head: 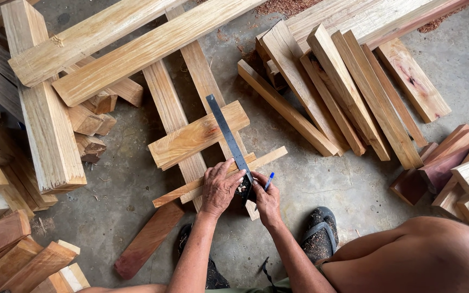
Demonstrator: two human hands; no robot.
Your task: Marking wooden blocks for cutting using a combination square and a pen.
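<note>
Head view: left hand (219,187) presses the dark metal square (230,142) flat across a thin wood strip (270,157). Right hand (267,199), just right of the square, fingers closed on a blue pen (268,180). No drawn line discernible; marking appears unfinished.

Grey concrete floor (348,184) under scattered wooden planks (348,81) (sawdust (286,5) at the top)
</note>
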